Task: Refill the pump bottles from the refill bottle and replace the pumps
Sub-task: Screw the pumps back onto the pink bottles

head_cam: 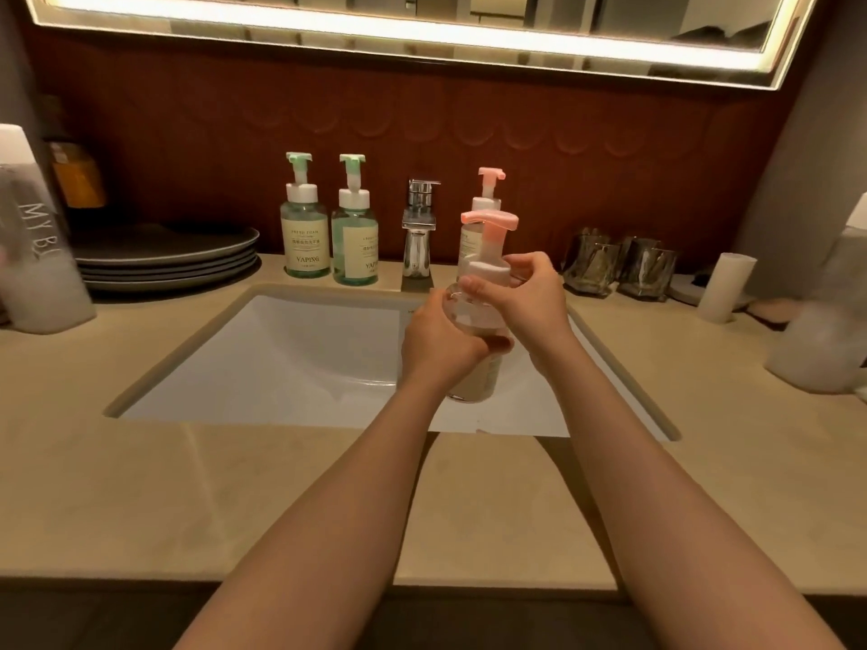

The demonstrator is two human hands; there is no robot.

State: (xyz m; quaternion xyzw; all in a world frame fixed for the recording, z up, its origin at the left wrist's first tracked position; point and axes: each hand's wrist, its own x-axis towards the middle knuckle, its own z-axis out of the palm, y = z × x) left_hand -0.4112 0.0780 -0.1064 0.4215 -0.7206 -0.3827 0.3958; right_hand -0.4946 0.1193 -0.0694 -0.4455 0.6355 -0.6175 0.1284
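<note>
I hold a clear pump bottle with a pink pump above the right side of the white sink. My left hand wraps the bottle's body. My right hand grips the white pump collar at its neck. A second pink-pump bottle stands behind it by the chrome tap. Two green-pump bottles stand left of the tap. A large translucent bottle is at the far left; another large translucent bottle is at the far right.
A stack of grey plates sits at the back left of the beige counter. Two glass tumblers and a white cylinder stand at the back right. A lit mirror hangs above.
</note>
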